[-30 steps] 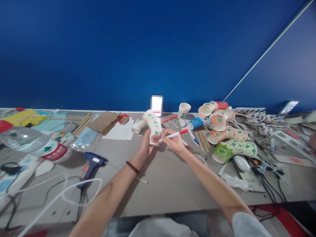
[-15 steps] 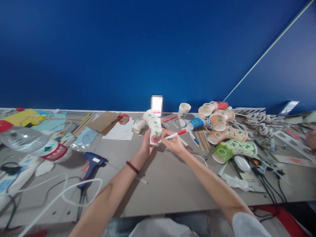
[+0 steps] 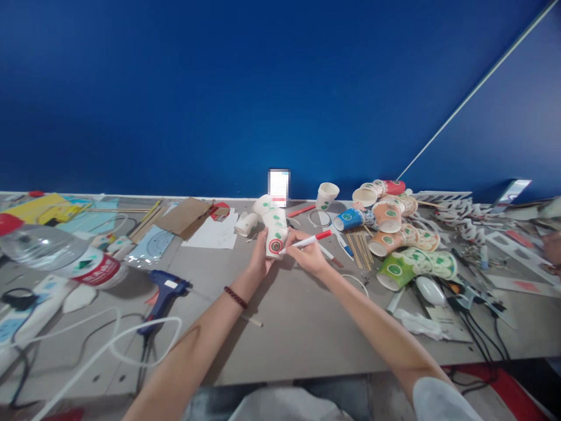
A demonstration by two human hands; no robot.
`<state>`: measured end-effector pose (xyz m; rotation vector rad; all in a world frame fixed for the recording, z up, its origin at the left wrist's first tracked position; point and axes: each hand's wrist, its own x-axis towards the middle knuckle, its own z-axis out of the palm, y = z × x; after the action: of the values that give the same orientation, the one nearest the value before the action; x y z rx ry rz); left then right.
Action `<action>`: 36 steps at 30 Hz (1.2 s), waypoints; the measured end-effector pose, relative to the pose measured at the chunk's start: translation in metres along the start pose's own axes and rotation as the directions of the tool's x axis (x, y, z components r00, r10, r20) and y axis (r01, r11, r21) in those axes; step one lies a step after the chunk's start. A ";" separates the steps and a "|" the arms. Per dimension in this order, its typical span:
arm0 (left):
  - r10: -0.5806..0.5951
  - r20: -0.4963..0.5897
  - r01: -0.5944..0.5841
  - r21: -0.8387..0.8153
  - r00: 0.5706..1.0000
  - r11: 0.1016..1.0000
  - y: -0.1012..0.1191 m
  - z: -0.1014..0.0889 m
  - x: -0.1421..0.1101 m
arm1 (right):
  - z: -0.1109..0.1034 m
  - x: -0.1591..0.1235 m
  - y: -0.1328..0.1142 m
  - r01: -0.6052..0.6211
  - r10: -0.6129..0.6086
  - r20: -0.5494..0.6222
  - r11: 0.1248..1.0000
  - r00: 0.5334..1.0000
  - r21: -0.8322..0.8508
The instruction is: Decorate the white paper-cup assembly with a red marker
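Observation:
My left hand (image 3: 259, 256) is closed round the near end of a row of white paper cups (image 3: 275, 225) joined together and printed with green leaves. The end cup carries a red ring around a green dot. In my right hand (image 3: 309, 256) is a red-and-white marker pen (image 3: 316, 238), its red end pointing up and right. The pen's tip reaches the side of the end cup near the red ring; whether it touches cannot be made out. A smaller piece of white cup (image 3: 246, 224) lies left of the row.
On the left are a blue glue gun (image 3: 163, 298), a plastic bottle (image 3: 65, 257), a power strip (image 3: 33, 313) and cardboard (image 3: 186, 217). To the right lie several joined cups (image 3: 397, 270), wooden sticks (image 3: 360, 250) and a white mouse (image 3: 430, 290). Another person's hand (image 3: 553, 247) shows at the far right.
Both hands keep nearly the same place and hold. The pen and the cups show no clear shift.

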<state>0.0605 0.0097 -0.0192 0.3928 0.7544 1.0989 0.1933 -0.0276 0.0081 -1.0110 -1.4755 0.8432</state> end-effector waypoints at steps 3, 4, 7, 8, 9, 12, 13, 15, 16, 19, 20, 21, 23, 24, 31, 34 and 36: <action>0.001 -0.008 -0.001 0.010 1.000 1.000 0.000 0.000 -0.001 | 0.001 -0.001 0.000 0.018 -0.018 0.021 1.000 1.000 -0.014; 0.004 -0.004 -0.004 0.012 1.000 1.000 0.000 0.001 -0.001 | 0.000 -0.001 0.000 0.019 -0.019 0.024 1.000 1.000 -0.020; 0.015 0.003 -0.015 0.009 1.000 1.000 0.001 0.001 -0.002 | -0.001 0.000 0.002 0.016 -0.016 0.009 0.999 1.000 -0.032; 0.013 0.003 -0.013 0.006 1.000 1.000 0.001 0.002 -0.003 | -0.001 0.000 0.003 0.012 -0.012 0.000 0.999 1.000 -0.034; 0.010 0.000 -0.010 0.005 1.000 1.000 0.001 0.002 -0.003 | -0.002 0.000 0.003 0.007 -0.007 -0.009 0.999 1.000 -0.035; -0.006 -0.009 0.006 0.023 1.000 1.000 0.002 0.002 -0.003 | -0.003 0.000 0.004 -0.011 0.010 -0.024 1.000 1.000 -0.028; -0.008 -0.007 0.008 0.034 1.000 0.999 0.002 0.001 -0.002 | -0.003 0.000 0.004 -0.012 0.011 -0.026 1.000 1.000 -0.021; -0.011 -0.010 0.012 0.052 1.000 0.999 0.002 0.001 -0.002 | -0.004 0.000 0.005 -0.011 0.011 -0.026 1.000 1.000 -0.008; -0.016 -0.017 0.017 0.059 1.000 0.998 0.002 0.001 -0.002 | -0.004 0.000 0.005 -0.011 0.010 -0.027 1.000 1.000 -0.007; -0.034 -0.037 0.037 0.079 0.999 0.996 0.003 0.000 -0.002 | -0.007 0.001 0.008 -0.017 0.016 -0.063 1.000 0.998 -0.016; -0.041 -0.030 0.043 0.087 0.999 0.995 0.003 0.000 -0.002 | -0.008 0.002 0.008 -0.022 0.020 -0.083 1.000 0.996 -0.016; -0.046 -0.019 0.047 0.096 0.999 0.994 0.003 0.000 -0.003 | -0.008 0.002 0.009 -0.026 0.024 -0.102 1.000 0.995 -0.011; -0.051 0.002 0.051 0.113 0.999 0.992 0.003 0.001 -0.003 | -0.009 0.003 0.009 -0.037 0.039 -0.128 0.999 0.991 0.017; -0.054 0.005 0.053 0.117 0.999 0.992 0.003 0.001 -0.004 | -0.009 0.004 0.009 -0.041 0.046 -0.137 0.998 0.989 0.036; -0.072 -0.028 0.075 0.094 0.997 0.993 0.004 0.004 -0.006 | -0.007 0.004 0.008 -0.037 0.051 -0.162 0.995 0.985 0.090; -0.075 -0.054 0.080 0.090 0.996 0.993 0.004 0.003 -0.005 | -0.007 0.005 0.009 -0.044 0.057 -0.185 0.996 0.981 0.072; -0.078 -0.059 0.083 0.086 0.995 0.993 0.003 0.001 -0.003 | -0.007 0.006 0.009 -0.050 0.060 -0.206 0.997 0.977 0.054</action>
<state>0.0589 0.0081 -0.0157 0.4040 0.8634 1.0062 0.2018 -0.0185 0.0030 -1.0736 -1.2500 0.7840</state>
